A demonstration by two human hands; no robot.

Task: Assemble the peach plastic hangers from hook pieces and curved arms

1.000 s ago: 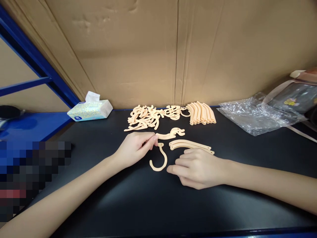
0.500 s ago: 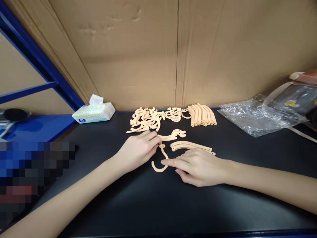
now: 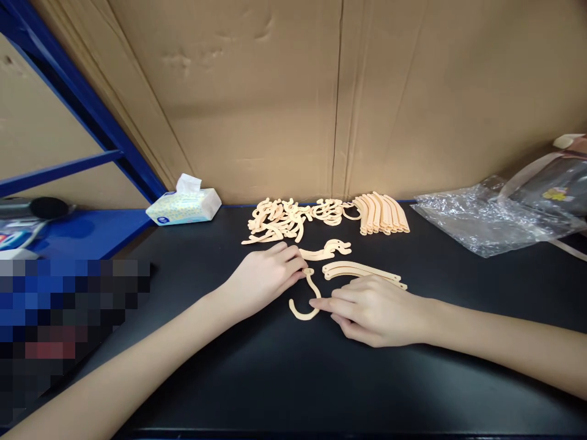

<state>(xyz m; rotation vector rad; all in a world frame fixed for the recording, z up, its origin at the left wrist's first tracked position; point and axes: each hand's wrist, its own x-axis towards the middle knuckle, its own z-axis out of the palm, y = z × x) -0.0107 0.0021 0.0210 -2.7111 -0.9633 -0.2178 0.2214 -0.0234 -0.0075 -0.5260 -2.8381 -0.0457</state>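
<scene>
A beige hanger hook (image 3: 303, 316) lies on the black table with its curve towards me. My left hand (image 3: 266, 275) is closed in a pinch at the flat holed end of this hook; its fingertips are partly hidden. The outstretched index finger of my right hand (image 3: 371, 310) presses on the hook's curve, thumb apart and the other fingers bent. Just beyond my right hand lie a pair of curved hanger arms (image 3: 362, 269), partly covered by it. Past my left fingertips are a few more beige pieces (image 3: 332, 248), with hooked ends.
At the back of the table (image 3: 293, 379) lie a loose heap of beige hooks (image 3: 279, 220) and a row of stacked hanger arms (image 3: 381, 214). A tissue pack (image 3: 186, 206) stands at the back left. Crinkled clear plastic (image 3: 486, 220) and a translucent bottle (image 3: 557, 183) are right. Cardboard (image 3: 257, 110) stands behind.
The whole view has shifted slightly, so everything appears farther right. Both hands keep nearly the same hold and place on the hook.
</scene>
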